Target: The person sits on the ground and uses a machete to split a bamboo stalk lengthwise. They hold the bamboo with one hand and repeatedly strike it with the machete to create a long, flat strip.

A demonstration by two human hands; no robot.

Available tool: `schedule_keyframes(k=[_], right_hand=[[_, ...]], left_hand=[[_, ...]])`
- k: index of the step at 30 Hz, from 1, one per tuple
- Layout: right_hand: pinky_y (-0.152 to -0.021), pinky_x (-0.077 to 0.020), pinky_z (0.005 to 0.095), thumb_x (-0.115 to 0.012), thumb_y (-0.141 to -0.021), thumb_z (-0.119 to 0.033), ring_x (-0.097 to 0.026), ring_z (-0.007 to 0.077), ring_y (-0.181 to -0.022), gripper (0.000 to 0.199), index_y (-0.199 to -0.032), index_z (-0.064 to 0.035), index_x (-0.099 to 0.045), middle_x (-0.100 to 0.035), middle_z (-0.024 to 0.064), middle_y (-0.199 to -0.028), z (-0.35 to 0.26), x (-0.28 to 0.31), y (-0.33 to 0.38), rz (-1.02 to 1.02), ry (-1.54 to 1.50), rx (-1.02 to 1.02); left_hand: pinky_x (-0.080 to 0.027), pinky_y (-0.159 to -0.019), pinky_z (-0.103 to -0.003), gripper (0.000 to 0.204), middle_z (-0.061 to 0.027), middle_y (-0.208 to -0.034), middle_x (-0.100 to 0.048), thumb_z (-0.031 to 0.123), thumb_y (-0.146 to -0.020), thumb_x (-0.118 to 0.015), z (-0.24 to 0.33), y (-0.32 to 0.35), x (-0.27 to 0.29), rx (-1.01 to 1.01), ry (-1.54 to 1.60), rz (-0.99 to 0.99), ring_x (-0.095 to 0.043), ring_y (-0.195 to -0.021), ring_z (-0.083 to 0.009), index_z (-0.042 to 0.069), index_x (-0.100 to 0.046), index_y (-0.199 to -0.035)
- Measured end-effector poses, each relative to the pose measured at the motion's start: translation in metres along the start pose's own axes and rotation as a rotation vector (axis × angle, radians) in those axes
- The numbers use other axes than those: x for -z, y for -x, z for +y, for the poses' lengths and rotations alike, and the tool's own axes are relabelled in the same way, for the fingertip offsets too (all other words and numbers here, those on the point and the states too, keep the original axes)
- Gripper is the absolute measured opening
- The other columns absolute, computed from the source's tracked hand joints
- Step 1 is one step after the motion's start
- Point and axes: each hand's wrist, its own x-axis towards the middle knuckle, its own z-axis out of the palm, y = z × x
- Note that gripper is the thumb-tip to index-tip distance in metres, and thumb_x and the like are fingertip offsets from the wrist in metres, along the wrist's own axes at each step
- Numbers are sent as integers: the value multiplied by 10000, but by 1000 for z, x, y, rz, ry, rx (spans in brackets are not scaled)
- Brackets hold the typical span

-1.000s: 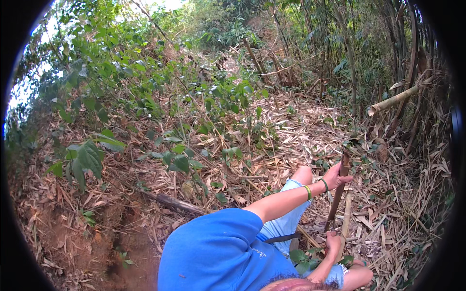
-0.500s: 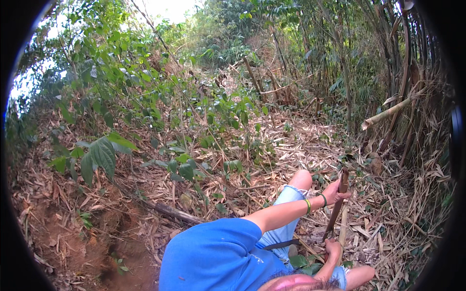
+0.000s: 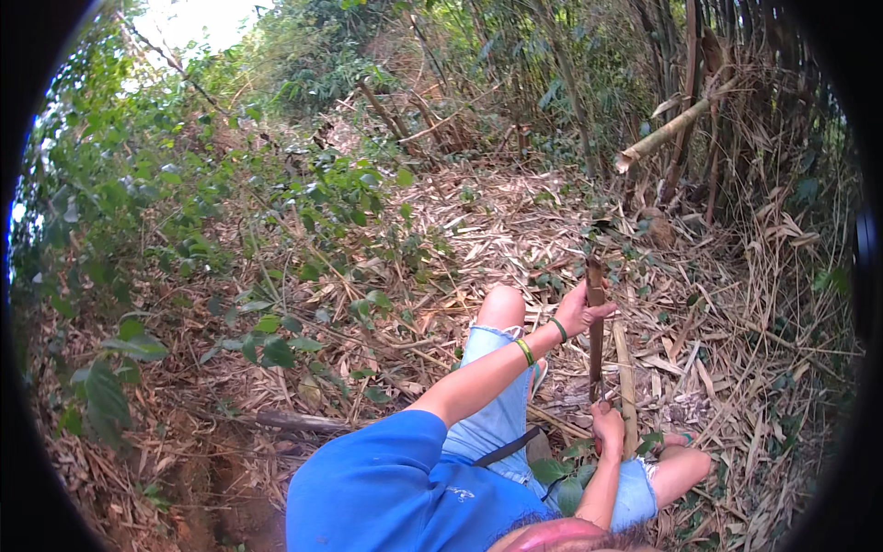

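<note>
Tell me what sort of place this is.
Outdoors, probably a bamboo grove or woodland edge: clustered tall stems, a cut pole jutting from them, and dry leaf litter over the ground.

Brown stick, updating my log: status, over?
Left hand grips brown stick, upper part. Right hand curled at lower end, hold unclear. Pale pole alongside; green leaves beside right forearm.

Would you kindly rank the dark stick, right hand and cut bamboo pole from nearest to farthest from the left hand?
1. Dark stick, gripped by left hand.
2. Right hand, below, at stick's lower end.
3. Cut bamboo pole, upper-right background.
</note>
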Motion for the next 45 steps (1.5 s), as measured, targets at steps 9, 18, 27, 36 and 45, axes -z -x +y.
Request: schedule_keyframes(k=[9,18,27,36,45], right_hand=[[-821,-525,458,-676,-881,-390,-717,367,-821,389,-888,-2,-701,-711,207,-768,-44,-84,-96,-179,-195,-180],[-549,-478,380,-672,-869,-257,-619,206,-528,291,-729,-4,-640,-617,103,-599,-65,-109,-110,-101,-188,-183],[-502,-440,344,-707,-900,-330,-557,154,-513,339,-763,-26,-645,-576,52,-590,-61,-117,-150,-79,-292,-168],[-486,-353,273,-625,-991,-438,-437,83,-531,404,-776,-103,-560,-506,-34,-640,-80,-60,-195,-118,-662,-195],[-447,-369,232,-486,-1047,-515,-465,69,-489,535,-917,-4,-577,-513,7,-608,-193,11,-148,336,-1117,252]], left_hand=[[-503,-733,-280,487,12,-860,-624,303,-839,-848,-63,-95,112,19,88,91,-574,-807,-82,66,-588,-1174],[-529,-873,-303,751,-68,-1120,-584,217,-797,-859,-52,-95,149,-23,309,78,-582,-1001,-144,46,-438,-1395],[-530,-653,-278,323,-51,-854,-661,214,-900,-764,-66,-145,121,-120,469,398,-671,-734,-143,8,-583,-1070],[-488,-580,-246,212,-20,-803,-631,137,-912,-752,-134,-194,71,-172,472,354,-596,-615,-109,26,-599,-1009],[-372,-1097,-380,570,-113,-1274,-622,410,-861,-819,-136,-197,43,-379,278,357,-517,-1237,-210,-18,-597,-1165]])
